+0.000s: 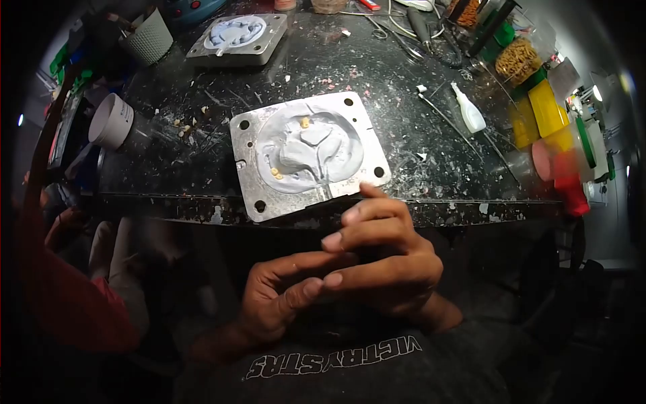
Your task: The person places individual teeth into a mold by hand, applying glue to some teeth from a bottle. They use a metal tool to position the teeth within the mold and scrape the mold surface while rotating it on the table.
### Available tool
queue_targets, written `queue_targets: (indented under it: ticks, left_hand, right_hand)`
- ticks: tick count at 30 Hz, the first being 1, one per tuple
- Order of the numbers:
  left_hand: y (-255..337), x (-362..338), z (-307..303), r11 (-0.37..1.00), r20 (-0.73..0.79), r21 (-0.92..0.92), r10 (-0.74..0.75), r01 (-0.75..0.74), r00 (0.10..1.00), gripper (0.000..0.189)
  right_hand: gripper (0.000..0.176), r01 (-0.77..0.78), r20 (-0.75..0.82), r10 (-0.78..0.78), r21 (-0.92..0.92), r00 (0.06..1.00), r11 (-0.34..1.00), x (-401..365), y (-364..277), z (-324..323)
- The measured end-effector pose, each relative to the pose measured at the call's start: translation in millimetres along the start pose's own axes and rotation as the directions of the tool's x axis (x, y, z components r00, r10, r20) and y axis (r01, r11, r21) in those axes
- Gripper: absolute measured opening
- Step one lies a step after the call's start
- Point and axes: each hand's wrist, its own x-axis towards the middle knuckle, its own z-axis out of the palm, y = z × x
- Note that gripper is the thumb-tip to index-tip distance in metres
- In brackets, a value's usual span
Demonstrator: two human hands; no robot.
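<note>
Head view, and both hands are down in front of the chest, just below the front edge of the dark, speckled surface [431,155]. The left hand [276,299] is half curled, thumb pushed up against the fingertips of the right hand [387,262], so the two are touching. The right hand's fingers are loosely bent and stacked, with the forefinger raised towards the surface edge. Whether anything tiny sits pinched between them, I cannot tell; nothing shows.

Just above those fingers lies the metal mould plate [252,145], flat on the surface near its front edge, its hollow filled with pale grey material. A few small yellow bits [305,122] sit in it.

Further back there's a second mould [237,37]. A small white bottle [469,114] lies off to the right, a grey cup [111,121] on its side at the left, and yellow containers [545,108] crowd the right edge.
</note>
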Motion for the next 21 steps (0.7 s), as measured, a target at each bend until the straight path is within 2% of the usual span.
queue_targets:
  ticks: [2,3,6,7,9,10,11,12,13,14,15,17,18,21]
  left_hand:
    - [8,9,-3,0.999,0.240,-0.045,0.031,-0.021,0.970,0.026]
    - [8,13,-1,0.999,0.245,-0.040,0.021,-0.011,0.969,0.026]
    - [3,20,3,0.947,0.308,-0.242,-0.130,0.209,0.943,0.026]
    - [-1,24,3,0.915,0.320,-0.327,-0.130,0.238,0.939,0.028]
    - [-2,28,4,0.871,0.293,-0.392,-0.186,0.295,0.938,0.023]
    - [-2,28,2,0.893,0.258,-0.342,-0.211,0.293,0.943,0.016]
    - [2,27,12,0.911,0.184,-0.320,-0.208,0.259,0.961,0.016]
    - [-6,27,12,0.898,0.122,-0.375,-0.197,0.229,0.973,0.017]
    - [-11,26,10,0.886,0.058,-0.423,-0.182,0.189,0.982,0.018]
    - [-10,26,10,0.902,0.024,-0.377,-0.219,0.212,0.975,0.023]
    - [-12,27,9,0.903,0.020,-0.376,-0.217,0.208,0.976,0.023]
    - [-19,27,4,0.891,0.041,-0.434,-0.128,0.133,0.991,0.027]
    - [-18,26,2,0.854,0.019,-0.489,-0.193,0.177,0.981,0.030]
    - [-21,28,4,0.883,0.047,-0.443,-0.148,0.153,0.988,0.030]
  right_hand:
    - [0.026,0.035,-0.173,-0.053,-0.104,0.983,0.994,-13,-8,8]
    - [0.028,0.053,-0.179,-0.078,-0.141,0.981,0.989,-17,-13,4]
    - [0.028,0.092,-0.185,-0.103,-0.070,0.977,0.993,-21,-8,2]
    - [0.028,0.085,-0.187,-0.093,-0.050,0.978,0.995,-20,-5,2]
    - [0.028,0.096,-0.208,-0.092,0.009,0.974,0.995,-22,3,6]
    - [0.030,0.082,-0.204,-0.082,-0.008,0.976,0.997,-23,6,6]
    - [0.031,0.069,-0.198,-0.072,-0.025,0.977,0.997,-25,9,6]
    - [0.036,0.018,-0.202,-0.031,-0.064,0.979,0.998,-26,9,6]
    - [0.039,-0.027,-0.202,0.026,-0.004,0.979,1.000,-25,9,6]
    - [0.040,-0.093,-0.176,0.101,0.049,0.979,0.994,-27,7,5]
    - [0.041,-0.151,-0.146,0.164,0.098,0.976,0.984,-28,6,2]
    - [0.037,-0.146,-0.158,0.162,0.112,0.974,0.983,-26,7,0]
    - [0.034,-0.143,-0.172,0.162,0.121,0.972,0.982,-25,7,-1]
    - [0.027,-0.166,-0.172,0.181,0.099,0.968,0.981,-24,9,-2]
